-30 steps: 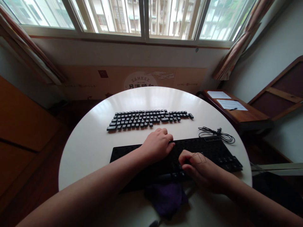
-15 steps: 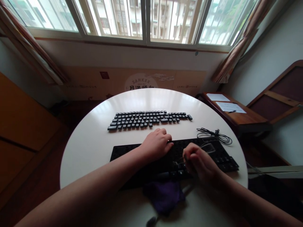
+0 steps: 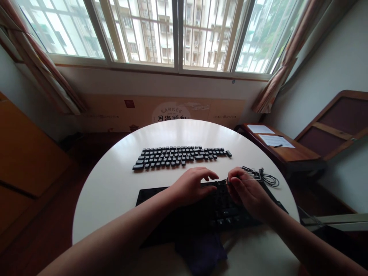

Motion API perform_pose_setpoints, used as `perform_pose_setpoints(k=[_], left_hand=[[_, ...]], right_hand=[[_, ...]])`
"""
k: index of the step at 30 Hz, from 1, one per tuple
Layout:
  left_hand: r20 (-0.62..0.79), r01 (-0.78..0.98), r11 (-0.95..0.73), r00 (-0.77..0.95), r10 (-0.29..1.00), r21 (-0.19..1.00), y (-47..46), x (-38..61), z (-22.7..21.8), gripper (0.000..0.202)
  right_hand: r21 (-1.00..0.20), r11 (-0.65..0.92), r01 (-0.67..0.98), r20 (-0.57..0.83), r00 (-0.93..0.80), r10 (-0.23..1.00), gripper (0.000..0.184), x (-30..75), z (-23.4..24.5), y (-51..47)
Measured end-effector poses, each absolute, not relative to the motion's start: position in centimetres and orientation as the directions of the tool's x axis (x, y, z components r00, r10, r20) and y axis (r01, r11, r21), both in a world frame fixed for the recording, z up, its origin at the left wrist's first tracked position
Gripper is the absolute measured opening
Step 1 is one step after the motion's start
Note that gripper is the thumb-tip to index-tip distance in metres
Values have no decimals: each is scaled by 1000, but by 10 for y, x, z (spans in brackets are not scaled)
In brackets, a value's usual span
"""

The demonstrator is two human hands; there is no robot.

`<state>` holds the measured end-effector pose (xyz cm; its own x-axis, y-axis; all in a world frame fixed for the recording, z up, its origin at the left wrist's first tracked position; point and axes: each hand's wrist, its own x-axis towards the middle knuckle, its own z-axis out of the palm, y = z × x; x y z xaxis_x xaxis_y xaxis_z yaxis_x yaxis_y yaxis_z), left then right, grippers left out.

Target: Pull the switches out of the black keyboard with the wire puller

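Over a black plastic keyboard (image 3: 198, 214), the right hand (image 3: 244, 189) clenches what seems a thin metal wire tool (image 3: 223, 183), the left hand (image 3: 195, 184) nearby with fingers parted.

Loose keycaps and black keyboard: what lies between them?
In the head view, a strip of white tabletop separates the loose keycaps from the black keyboard; the left hand covers part of that strip.

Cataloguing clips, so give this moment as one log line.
left hand: open over keyboard | right hand: gripping wire keycap puller | keycaps: in rows on round table, beyond keyboard | cable: coiled at right
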<state>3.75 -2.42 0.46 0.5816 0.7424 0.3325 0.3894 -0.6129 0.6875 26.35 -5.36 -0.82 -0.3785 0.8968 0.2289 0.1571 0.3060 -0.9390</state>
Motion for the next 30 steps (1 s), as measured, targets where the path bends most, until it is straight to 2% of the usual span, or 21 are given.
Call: perform_pose_setpoints(k=[7,12,16,19,23,26,30], left_hand=[[326,332,-530,507,798,780,-21,37,10,16],[303,366,-504,483,821,782,-20,35,23,11],[339,496,-560,467,816,664,-15,28,31,12],[341,624,-572,460,820,533,-4,18,32,15],[250,777,-525,463,850,346,13,9,25,16],[177,816,-535,506,844,219,21,9,16,13],[174,819,-552,527,832,155,25,8,4,10]], right_hand=[[-850,414,325,217,-500,838,39,258,20,-38],[-835,453,313,247,-521,817,41,257,29,-27],[-821,503,271,325,-504,801,39,258,21,-21],[-850,472,232,337,-449,828,39,261,10,-18],[-799,508,324,334,-463,821,38,263,2,-17],[-729,565,387,351,-498,793,36,261,4,-21],[-704,601,379,396,-494,774,34,260,7,-24]])
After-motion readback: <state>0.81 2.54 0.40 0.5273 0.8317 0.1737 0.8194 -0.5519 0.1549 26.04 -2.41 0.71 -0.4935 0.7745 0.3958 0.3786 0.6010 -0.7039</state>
